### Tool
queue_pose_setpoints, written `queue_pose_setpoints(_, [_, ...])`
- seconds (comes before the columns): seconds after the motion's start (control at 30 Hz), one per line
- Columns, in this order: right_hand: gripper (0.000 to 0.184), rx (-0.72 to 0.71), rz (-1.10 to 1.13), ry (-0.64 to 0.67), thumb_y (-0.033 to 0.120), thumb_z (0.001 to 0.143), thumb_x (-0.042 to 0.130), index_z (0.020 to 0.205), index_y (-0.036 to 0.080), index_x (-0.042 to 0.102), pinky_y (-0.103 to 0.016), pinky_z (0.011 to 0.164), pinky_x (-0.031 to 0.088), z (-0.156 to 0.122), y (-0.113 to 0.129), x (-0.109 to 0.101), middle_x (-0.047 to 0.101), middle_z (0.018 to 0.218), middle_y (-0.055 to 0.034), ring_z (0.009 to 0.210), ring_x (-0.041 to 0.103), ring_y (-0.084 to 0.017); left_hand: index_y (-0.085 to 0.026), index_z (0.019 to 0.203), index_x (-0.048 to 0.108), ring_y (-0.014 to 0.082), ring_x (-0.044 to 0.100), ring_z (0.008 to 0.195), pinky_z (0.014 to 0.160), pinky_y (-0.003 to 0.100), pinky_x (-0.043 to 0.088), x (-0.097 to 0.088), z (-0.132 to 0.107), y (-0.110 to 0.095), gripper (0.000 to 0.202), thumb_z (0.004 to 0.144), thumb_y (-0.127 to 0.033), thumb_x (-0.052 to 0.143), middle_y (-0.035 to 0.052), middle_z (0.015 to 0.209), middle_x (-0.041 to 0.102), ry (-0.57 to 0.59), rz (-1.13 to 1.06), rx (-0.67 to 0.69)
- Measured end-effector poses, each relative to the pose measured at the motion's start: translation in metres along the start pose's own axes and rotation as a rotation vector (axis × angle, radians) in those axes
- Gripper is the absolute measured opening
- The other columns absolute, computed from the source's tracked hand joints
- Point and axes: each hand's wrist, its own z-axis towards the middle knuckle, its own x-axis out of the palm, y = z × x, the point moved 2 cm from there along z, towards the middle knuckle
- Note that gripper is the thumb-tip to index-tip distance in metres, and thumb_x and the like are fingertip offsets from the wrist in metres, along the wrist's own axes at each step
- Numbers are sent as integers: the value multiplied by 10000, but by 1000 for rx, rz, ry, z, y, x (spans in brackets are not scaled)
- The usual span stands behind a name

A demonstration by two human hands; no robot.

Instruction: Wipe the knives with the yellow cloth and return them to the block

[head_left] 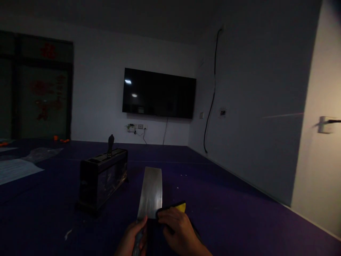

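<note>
My left hand (131,239) is closed round the handle of a wide steel cleaver (150,192), whose flat blade points away from me above the dark floor. My right hand (179,231) is closed on a yellow and black sponge-like block (174,207) and presses it against the near right edge of the blade. A dark knife block (102,177) stands on the floor just left of the blade, with one dark knife handle (110,145) sticking up from its top.
The room is dim, with a purple floor (226,206). A black screen (159,93) hangs on the far wall. Plastic sheets (16,169) lie at the far left. A white wall with a plugged socket (326,124) rises close on the right.
</note>
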Motion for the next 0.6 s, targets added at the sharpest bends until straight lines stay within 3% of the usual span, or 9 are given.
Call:
queue_pose_setpoints(0.33, [403,-55,-32,-15,20,625,447,908,218,656,-253,712,512,-3,-2,-2,702,949,-37,829,646,-164,-195,352,307,55,290,205,301,179,101,4,0,-2,632,423,-730,635,-59,244,304,31,50,16])
queue_pose_setpoints(0.6, [428,-64,-107,-39,25,667,442,978,232,651,-277,683,519,-7,-9,-4,688,1001,-35,824,640,-174,-192,325,297,58,296,210,294,176,110,0,4,3,644,495,-741,589,-47,231,283,141,104,56])
